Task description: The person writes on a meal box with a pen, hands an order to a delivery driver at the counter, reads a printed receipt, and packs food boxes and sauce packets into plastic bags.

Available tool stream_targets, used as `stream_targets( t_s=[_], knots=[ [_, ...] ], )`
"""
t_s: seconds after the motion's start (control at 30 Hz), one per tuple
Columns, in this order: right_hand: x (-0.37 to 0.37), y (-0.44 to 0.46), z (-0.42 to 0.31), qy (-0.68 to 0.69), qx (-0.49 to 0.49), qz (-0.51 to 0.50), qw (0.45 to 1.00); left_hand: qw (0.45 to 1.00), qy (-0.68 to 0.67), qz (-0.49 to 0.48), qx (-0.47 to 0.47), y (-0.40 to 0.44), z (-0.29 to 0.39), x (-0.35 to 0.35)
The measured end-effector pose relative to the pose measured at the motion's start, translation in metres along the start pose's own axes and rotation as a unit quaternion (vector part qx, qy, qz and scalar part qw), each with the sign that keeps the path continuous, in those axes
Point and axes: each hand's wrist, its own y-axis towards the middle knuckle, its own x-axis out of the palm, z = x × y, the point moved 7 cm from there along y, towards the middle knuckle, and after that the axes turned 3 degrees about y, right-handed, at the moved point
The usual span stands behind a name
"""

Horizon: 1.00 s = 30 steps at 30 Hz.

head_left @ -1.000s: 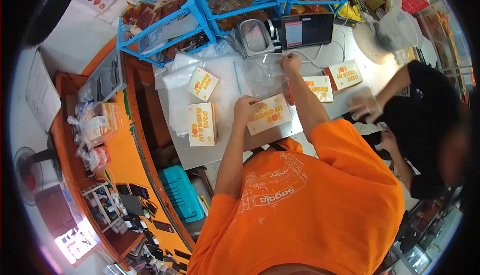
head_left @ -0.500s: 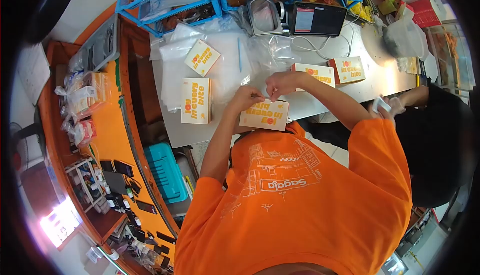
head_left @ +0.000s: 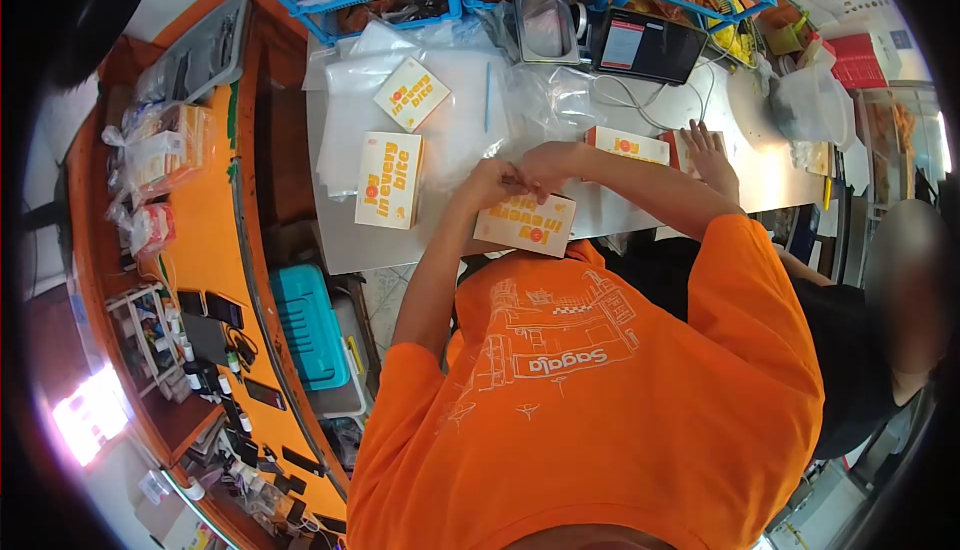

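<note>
A white and yellow food box [head_left: 524, 226], printed "joy in every bite", sits at the table's near edge against my orange shirt, its print upside down to me. Over its far edge my left hand [head_left: 497, 182] and my right hand [head_left: 548, 167] meet, fingers pinched together. Whatever they pinch is too small and covered to make out. Left of my left hand stands a second box [head_left: 388, 180], with a smaller printed box [head_left: 411, 96] lying behind it. Beyond my right forearm is another box [head_left: 628, 146].
A co-worker's hand [head_left: 711, 162] rests at an orange-sided box [head_left: 682, 153] on the right. Clear plastic bags [head_left: 345, 140] cover the table's left part, with a blue straw-like stick [head_left: 488, 97]. Blue racks [head_left: 390, 2], a metal container [head_left: 546, 27] and a tablet [head_left: 650, 46] line the back.
My hands have drawn closer together over the box's far edge. The co-worker's hand has moved from holding a whitish item to the box at the right. The camera view has shifted slightly.
</note>
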Motion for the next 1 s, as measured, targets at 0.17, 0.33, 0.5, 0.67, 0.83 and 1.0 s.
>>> stream_targets(
  t_s=[0.17,0.33,0.5,0.67,0.83,1.0],
  knots=[
    [0.006,0.017,0.005,-0.037,0.001,0.004,0.999,0.999,-0.027,-0.013,-0.023,-0.003,-0.003,0.003],
    [-0.007,0.01,-0.001,-0.042,0.039,0.028,0.998,0.998,-0.06,-0.02,-0.031,-0.003,-0.003,0.002],
    [-0.002,0.016,0.008,-0.053,0.041,0.027,0.997,0.997,-0.065,-0.023,-0.015,0.0,-0.008,0.004],
    [0.004,0.02,0.017,-0.048,0.015,0.046,0.998,0.997,-0.079,-0.012,-0.012,0.002,-0.018,0.007],
    [-0.01,0.005,0.009,-0.026,0.028,0.01,0.999,0.996,-0.093,-0.011,-0.01,0.002,-0.014,0.006],
    [0.03,0.036,0.065,0.164,-0.029,0.008,0.986,0.997,-0.08,-0.005,0.005,0.005,-0.022,0.008]
  ],
)
